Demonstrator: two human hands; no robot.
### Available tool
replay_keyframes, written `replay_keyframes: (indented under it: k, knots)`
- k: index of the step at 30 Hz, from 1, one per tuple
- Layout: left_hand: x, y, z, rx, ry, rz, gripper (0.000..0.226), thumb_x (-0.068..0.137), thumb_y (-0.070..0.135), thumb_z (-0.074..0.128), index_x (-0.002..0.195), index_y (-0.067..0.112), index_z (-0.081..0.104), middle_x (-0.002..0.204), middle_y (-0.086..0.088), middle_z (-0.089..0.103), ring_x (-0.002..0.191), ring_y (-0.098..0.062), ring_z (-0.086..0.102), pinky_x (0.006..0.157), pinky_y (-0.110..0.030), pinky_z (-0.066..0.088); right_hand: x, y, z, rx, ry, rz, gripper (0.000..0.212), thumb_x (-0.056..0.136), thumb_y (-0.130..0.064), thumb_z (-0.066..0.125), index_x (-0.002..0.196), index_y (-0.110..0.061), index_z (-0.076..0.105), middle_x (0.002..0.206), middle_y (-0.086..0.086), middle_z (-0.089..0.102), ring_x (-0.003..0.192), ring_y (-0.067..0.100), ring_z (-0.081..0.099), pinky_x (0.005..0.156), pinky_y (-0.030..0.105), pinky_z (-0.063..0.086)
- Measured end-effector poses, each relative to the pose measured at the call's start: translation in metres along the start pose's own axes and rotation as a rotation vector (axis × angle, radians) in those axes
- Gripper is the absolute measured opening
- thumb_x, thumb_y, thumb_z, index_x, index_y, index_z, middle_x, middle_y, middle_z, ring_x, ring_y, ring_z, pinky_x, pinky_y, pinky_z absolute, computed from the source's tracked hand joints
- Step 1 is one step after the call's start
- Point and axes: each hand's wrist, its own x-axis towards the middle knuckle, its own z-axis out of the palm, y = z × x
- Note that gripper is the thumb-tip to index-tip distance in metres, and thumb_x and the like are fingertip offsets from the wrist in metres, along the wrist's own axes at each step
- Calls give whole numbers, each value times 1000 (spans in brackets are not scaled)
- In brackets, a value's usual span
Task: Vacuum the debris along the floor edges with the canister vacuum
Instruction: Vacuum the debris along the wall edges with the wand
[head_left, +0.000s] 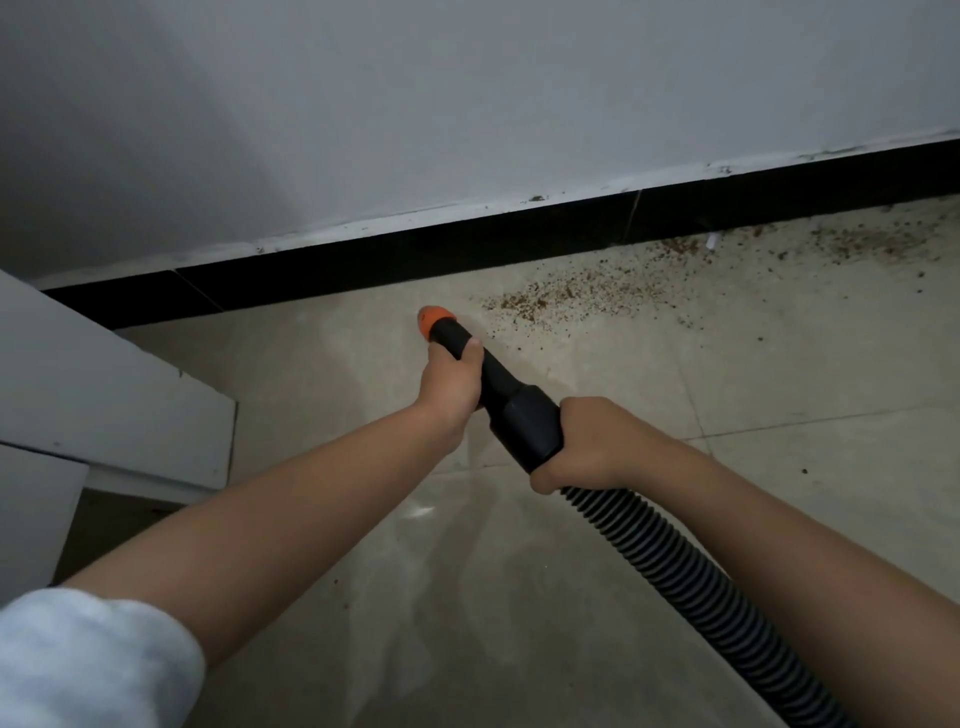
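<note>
Closest to the camera, a white sleeve (88, 660) is pushed up on the left arm. Both arms reach out over the pale tiled floor (363, 597).

A black bumpy hose (691, 587) runs up from the bottom right corner to the right hand (587, 447). The right hand is wrapped tight around the fat black end of the vacuum tube (524, 421), just where the hose joins it.

A bit farther out, the left hand (452, 379) holds the thin part of the same tube. Its fingers curl over the top, and the thumb is hidden behind the tube.

Past the left hand, the tube ends in an orange tip (432, 319). The tip points down at the floor, near the wall. You cannot tell if it touches the floor.

Just to the right of the tip lies the debris (571, 296). It is a lot of small brown crumbs. They spread along the floor edge toward the far right, and there are more of them up there. A tiny white scrap (710, 241) lies among them near the wall.

On the left stands a white cabinet (104, 400).

Farthest away, a black strip (415, 254) runs along the bottom of the white wall (467, 104). A few dark bits sit on top of the strip.
</note>
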Motion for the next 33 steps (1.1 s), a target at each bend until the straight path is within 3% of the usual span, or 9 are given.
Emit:
replay_keyframes:
  k: [9,13,18,24,26,33]
  knots:
    - [-21,3,30,-44,-102,-14,57,98,29,42,147,11,18,133,-14,48,97,-22,55,99,-42,46,-29,22,-32,-108,-91,95,32,69,-28,76,70,-21,45,74,-4,53,63,8,53,50,19,42]
    - [-37,1,58,-88,-133,-53,64,98,30,41,149,12,8,137,-13,45,108,-25,54,101,-41,44,-47,41,-49,-154,-173,174,31,67,-29,78,72,-17,50,75,-1,58,68,14,61,57,26,50]
    - [-48,11,87,-113,-195,-102,65,98,31,41,149,10,7,135,-12,45,87,-18,53,102,-40,43,-63,63,-67,-127,-186,236,29,67,-27,79,74,-16,53,77,2,61,69,15,64,60,28,54]
    - [-36,17,101,-65,-159,-78,67,98,34,41,150,13,4,140,-12,42,122,-31,48,104,-43,41,-53,72,-68,-53,-139,226,28,69,-24,78,79,-14,54,77,1,59,66,11,60,55,25,52]
    - [-31,16,97,-54,-131,-69,66,98,33,41,150,13,6,142,-12,40,124,-32,46,105,-43,40,-45,70,-61,-40,-130,205,31,70,-26,78,85,-13,53,78,0,57,66,11,59,55,25,52]
    - [-18,8,69,-42,-14,-23,52,99,28,39,145,10,23,134,-13,47,118,-30,50,102,-41,42,-20,53,-29,4,-61,101,34,69,-27,77,74,-20,44,77,-5,50,75,14,55,55,20,45]
